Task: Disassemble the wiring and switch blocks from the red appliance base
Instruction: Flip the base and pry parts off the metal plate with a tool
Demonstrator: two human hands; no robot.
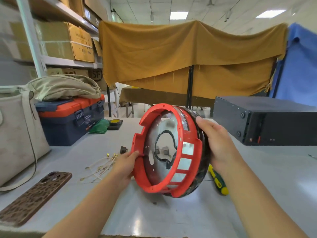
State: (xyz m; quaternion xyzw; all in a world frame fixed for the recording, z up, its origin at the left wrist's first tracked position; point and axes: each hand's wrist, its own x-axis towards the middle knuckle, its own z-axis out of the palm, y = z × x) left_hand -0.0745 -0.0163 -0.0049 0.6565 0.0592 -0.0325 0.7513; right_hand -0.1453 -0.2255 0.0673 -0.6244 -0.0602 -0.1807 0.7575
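Observation:
The red appliance base (188, 152), a round slotted ring with a shiny metal plate inside, is tilted up on its edge above the table, open side facing me. My left hand (123, 166) grips its left rim. My right hand (217, 143) holds the dark outer rim on the right. Inside the plate sit small metal switch blocks (163, 150) and a black looped cord (173, 136). A bundle of pale wires (101, 166) with yellow terminals lies on the table left of the base. Next to it stands a small black block (123, 149).
A green and yellow screwdriver (218, 181) lies right of the base. A phone in a brown case (36, 197) lies front left. A blue and orange toolbox (70, 120) and a cloth bag (15, 134) stand at the left. A black metal box (267, 121) stands at the right.

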